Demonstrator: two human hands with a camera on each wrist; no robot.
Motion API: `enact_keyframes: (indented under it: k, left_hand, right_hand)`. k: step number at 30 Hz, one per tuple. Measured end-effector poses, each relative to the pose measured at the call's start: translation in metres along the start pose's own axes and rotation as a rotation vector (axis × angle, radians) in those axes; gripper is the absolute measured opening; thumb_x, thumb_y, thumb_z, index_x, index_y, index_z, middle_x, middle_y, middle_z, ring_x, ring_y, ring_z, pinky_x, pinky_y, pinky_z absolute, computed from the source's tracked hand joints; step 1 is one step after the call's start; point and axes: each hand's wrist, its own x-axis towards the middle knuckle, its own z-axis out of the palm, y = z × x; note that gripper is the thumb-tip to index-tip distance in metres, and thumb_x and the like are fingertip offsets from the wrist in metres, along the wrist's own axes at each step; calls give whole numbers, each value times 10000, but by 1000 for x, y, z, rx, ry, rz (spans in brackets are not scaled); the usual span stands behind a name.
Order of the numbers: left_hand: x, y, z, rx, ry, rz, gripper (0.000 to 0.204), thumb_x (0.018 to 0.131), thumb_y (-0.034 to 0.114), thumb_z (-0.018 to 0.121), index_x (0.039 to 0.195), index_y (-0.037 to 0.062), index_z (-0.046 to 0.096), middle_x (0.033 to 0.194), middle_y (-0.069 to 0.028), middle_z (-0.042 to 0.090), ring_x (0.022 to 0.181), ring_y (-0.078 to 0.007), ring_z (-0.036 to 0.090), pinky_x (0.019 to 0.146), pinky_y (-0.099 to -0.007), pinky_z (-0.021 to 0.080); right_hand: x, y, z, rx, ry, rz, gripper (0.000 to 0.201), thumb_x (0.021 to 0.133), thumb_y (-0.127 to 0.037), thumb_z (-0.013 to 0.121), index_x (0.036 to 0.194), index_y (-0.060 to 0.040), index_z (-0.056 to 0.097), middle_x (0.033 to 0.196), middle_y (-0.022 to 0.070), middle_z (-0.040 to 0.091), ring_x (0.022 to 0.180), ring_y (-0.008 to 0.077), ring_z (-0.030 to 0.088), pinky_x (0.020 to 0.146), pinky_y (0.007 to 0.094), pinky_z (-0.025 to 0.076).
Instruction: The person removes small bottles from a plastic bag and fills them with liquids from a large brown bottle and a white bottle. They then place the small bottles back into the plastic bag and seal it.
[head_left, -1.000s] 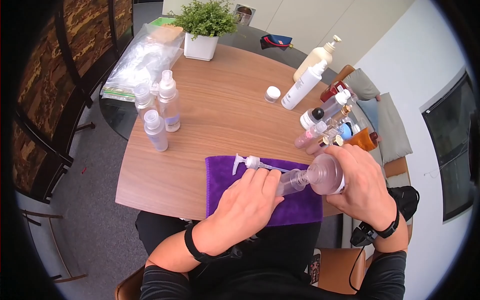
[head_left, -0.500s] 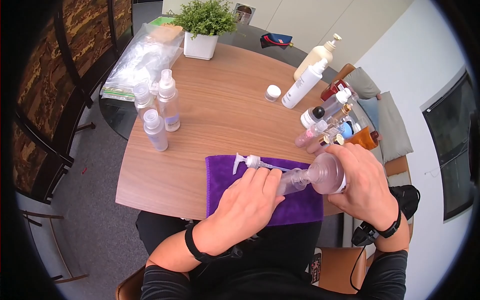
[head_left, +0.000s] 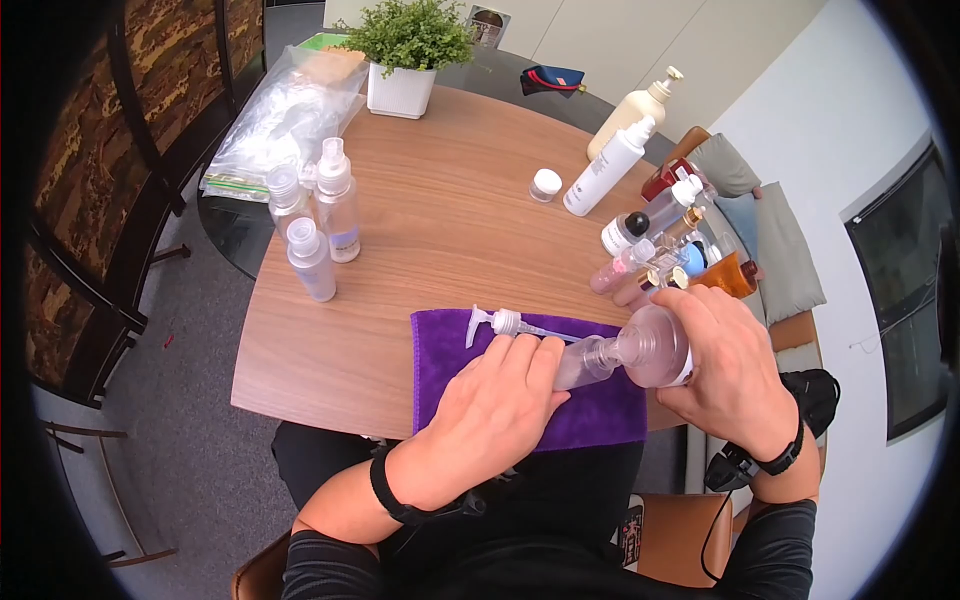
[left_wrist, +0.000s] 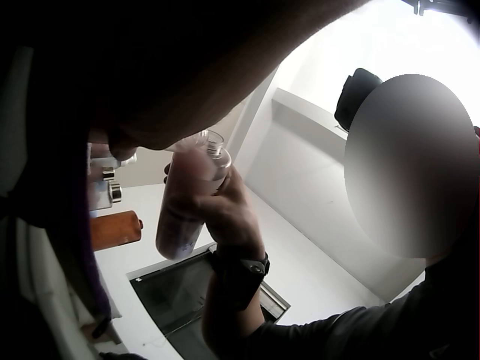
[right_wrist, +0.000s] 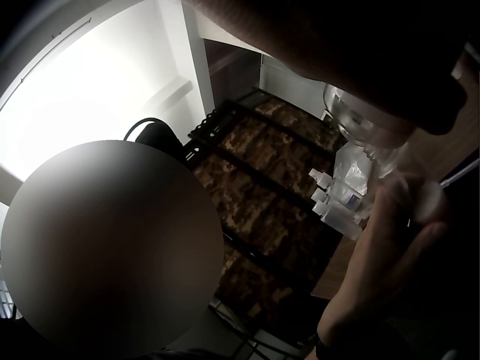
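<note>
Round wooden table (head_left: 450,220), grey carpet below, dark patterned panels along the left wall, white wall and a dark window to the right. A purple cloth (head_left: 450,360) lies at the near edge of the table. On it, beyond the hands, a loose white pump head (head_left: 500,324) with its tube.

Potted plant (head_left: 408,60) at the far edge; a clear plastic bag (head_left: 280,120) to its left, hanging over the rim. Three small spray bottles (head_left: 320,225) stand left of centre. On the right, a crowd of bottles (head_left: 665,240) and a small white jar (head_left: 545,187) apart from them. These stand just behind the right hand.

Right hand (head_left: 735,375) wraps around a large clear bottle (head_left: 650,350) with pinkish contents, tipped on its side above the cloth, neck pointing left. Left hand (head_left: 495,405) curls around a small clear bottle (head_left: 578,368), its mouth meeting the large bottle's neck.
</note>
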Motion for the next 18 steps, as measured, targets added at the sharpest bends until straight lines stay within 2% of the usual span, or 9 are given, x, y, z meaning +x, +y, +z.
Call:
enact_keyframes:
  k: [18]
  left_hand:
    - [0, 0, 0, -1, -6, -9, 567, 805, 110, 895, 1279, 8, 600, 1029, -146, 633, 961, -351, 654, 807, -438, 562]
  right_hand:
    - [0, -1, -3, -4, -30, 16, 771, 583, -31, 897, 1308, -70, 637, 1029, 117, 661, 954, 352, 646, 824, 448, 498]
